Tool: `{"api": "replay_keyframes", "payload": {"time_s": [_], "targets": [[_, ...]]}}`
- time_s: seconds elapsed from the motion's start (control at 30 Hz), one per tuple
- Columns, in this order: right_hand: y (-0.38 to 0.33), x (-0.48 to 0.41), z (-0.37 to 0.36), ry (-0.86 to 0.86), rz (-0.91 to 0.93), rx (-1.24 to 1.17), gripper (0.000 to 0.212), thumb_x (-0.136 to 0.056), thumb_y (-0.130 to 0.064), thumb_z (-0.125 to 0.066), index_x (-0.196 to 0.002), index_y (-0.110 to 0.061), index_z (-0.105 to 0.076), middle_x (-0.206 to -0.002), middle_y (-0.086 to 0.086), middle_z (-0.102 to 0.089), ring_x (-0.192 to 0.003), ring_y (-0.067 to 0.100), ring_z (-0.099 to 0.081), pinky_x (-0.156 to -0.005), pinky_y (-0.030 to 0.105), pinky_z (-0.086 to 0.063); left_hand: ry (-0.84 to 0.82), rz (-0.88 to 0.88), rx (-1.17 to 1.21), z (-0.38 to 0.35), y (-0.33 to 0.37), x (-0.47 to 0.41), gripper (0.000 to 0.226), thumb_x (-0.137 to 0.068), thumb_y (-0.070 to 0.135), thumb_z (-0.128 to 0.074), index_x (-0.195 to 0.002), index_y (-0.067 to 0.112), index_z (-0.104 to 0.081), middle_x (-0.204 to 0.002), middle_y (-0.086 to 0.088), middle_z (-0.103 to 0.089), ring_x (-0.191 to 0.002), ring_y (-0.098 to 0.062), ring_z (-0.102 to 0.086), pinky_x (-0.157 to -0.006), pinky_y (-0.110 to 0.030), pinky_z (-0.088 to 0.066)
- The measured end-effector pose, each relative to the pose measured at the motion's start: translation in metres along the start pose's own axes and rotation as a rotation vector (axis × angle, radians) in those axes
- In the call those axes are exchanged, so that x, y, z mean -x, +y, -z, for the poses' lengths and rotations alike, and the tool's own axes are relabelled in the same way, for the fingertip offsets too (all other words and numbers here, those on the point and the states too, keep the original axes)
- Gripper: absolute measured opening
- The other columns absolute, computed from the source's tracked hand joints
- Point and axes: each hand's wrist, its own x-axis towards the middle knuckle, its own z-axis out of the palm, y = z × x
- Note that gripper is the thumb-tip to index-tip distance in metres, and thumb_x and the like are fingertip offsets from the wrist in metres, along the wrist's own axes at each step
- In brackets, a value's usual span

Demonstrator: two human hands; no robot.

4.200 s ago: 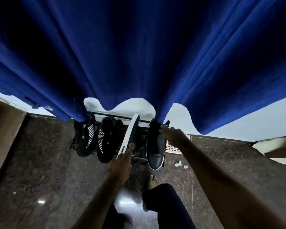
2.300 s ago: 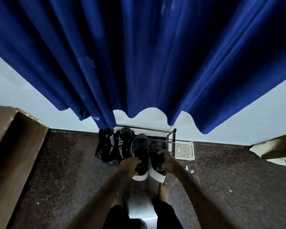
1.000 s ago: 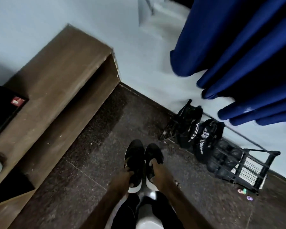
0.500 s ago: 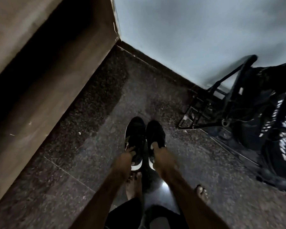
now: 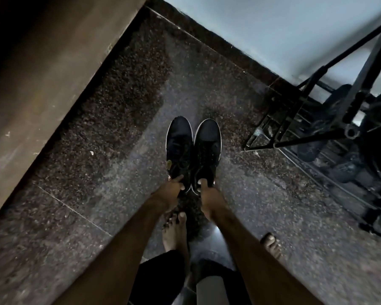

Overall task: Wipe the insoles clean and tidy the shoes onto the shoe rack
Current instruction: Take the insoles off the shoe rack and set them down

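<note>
Two black sneakers with white soles lie side by side over the dark speckled floor, toes pointing away from me. My left hand (image 5: 171, 192) grips the heel of the left sneaker (image 5: 179, 146). My right hand (image 5: 208, 194) grips the heel of the right sneaker (image 5: 207, 146), thumb over the heel rim. Whether the soles touch the floor I cannot tell. The black metal shoe rack (image 5: 330, 119) stands at the right against the wall, with dark shoes (image 5: 348, 168) on it. The insoles are hidden inside the sneakers.
A brown wooden bench or shelf (image 5: 42, 80) runs along the left. A pale wall (image 5: 273, 25) lies ahead. My bare feet (image 5: 175, 232) stand just behind the sneakers. Small bits of litter (image 5: 91, 153) lie on the floor near the bench.
I took the two sneakers off the rack, turned left and carried them low over the floor between bench and rack. In the last half second my view dropped closer; both hands keep their grip.
</note>
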Motion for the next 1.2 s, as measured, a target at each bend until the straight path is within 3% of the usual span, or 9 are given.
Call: {"api": "replay_keyframes", "payload": {"time_s": [0.1,0.37,0.5,0.6,0.77,0.9,1.07,1.13,1.2], "targets": [[0.0,0.03,0.018,-0.013,-0.033,-0.069,0.068,-0.089,-0.002,-0.053,-0.149,-0.013,-0.023,-0.13,0.019,-0.055,-0.115,0.038,-0.058,-0.093,0.044,-0.048,0.094,0.027,0.208,0.002,0.04,0.026,0.049,-0.096,-0.002,-0.044,-0.145,0.002,-0.041,-0.16,-0.011,-0.024,-0.149,-0.021,-0.021,-0.112,-0.021,-0.02],[0.027,0.157,0.116,0.104,-0.082,-0.207,0.037,-0.101,-0.022,-0.041,-0.135,-0.01,-0.052,-0.134,0.017,-0.056,-0.124,0.034,-0.053,-0.105,0.041,-0.041,0.209,-0.009,0.241,0.037,0.183,0.133,0.041,-0.096,0.022,-0.048,-0.136,0.021,-0.055,-0.139,-0.003,-0.056,-0.126,-0.021,-0.053,-0.103,-0.02,-0.031],[0.061,0.229,0.196,0.303,-0.048,-0.244,0.033,-0.096,-0.032,-0.043,-0.123,-0.018,-0.058,-0.123,0.01,-0.061,-0.115,0.031,-0.058,-0.095,0.039,-0.048,0.268,-0.133,0.16,0.106,0.275,0.151,0.041,-0.095,0.022,-0.046,-0.135,0.016,-0.055,-0.135,-0.01,-0.057,-0.118,-0.031,-0.058,-0.095,-0.032,-0.045],[0.092,0.277,0.258,0.401,0.005,-0.268,0.038,-0.089,-0.034,-0.034,-0.105,-0.02,-0.065,-0.107,0.008,-0.067,-0.1,0.03,-0.064,-0.08,0.038,-0.052,0.352,-0.277,0.053,0.146,0.343,0.158,0.046,-0.094,0.026,-0.049,-0.139,0.021,-0.051,-0.139,-0.002,-0.052,-0.119,-0.027,-0.055,-0.091,-0.036,-0.047],[0.176,0.31,0.34,0.565,0.069,-0.026,0.035,-0.083,-0.026,-0.037,-0.109,-0.024,-0.061,-0.108,0.003,-0.064,-0.102,0.029,-0.063,-0.079,0.038,-0.053,0.415,-0.483,-0.197,0.207,0.427,0.133,0.054,-0.084,0.004,-0.06,-0.136,0.019,-0.052,-0.143,0.001,-0.047,-0.113,-0.028,-0.058,-0.08,-0.042,-0.053],[0.253,0.297,0.404,0.482,0.083,0.479,0.046,-0.088,-0.017,-0.057,-0.134,-0.02,-0.053,-0.14,0.002,-0.049,-0.123,0.03,-0.047,-0.094,0.04,-0.045,0.443,-0.523,-0.488,0.256,0.445,0.078,0.072,-0.074,-0.004,-0.062,-0.142,0.015,-0.046,-0.146,-0.006,-0.045,-0.123,-0.034,-0.053,-0.091,-0.051,-0.051],[0.311,0.264,0.432,0.52,0.199,0.956,0.027,-0.066,-0.024,-0.08,-0.091,-0.032,-0.075,-0.11,-0.009,-0.07,-0.086,0.024,-0.065,-0.058,0.029,-0.044,0.398,-0.416,-0.934,0.283,0.469,0.043,0.063,-0.088,0.001,-0.05,-0.147,0.021,-0.037,-0.149,0.0,-0.039,-0.123,-0.025,-0.049,-0.085,-0.04,-0.049],[0.315,0.251,0.431,0.459,0.238,0.993,0.027,-0.057,-0.024,-0.086,-0.08,-0.035,-0.076,-0.102,-0.011,-0.072,-0.083,0.024,-0.067,-0.058,0.029,-0.047,0.346,-0.387,-1.021,0.275,0.468,0.029,0.052,-0.09,0.005,-0.047,-0.138,0.023,-0.047,-0.14,0.001,-0.047,-0.12,-0.023,-0.051,-0.086,-0.038,-0.051],[0.312,0.242,0.426,0.47,0.247,0.984,0.022,-0.068,-0.025,-0.081,-0.087,-0.034,-0.076,-0.106,-0.01,-0.071,-0.098,0.025,-0.066,-0.07,0.032,-0.051,0.351,-0.349,-1.063,0.267,0.464,0.018,0.044,-0.091,0.007,-0.046,-0.131,0.023,-0.054,-0.134,0.001,-0.051,-0.12,-0.023,-0.053,-0.089,-0.039,-0.052]]}}
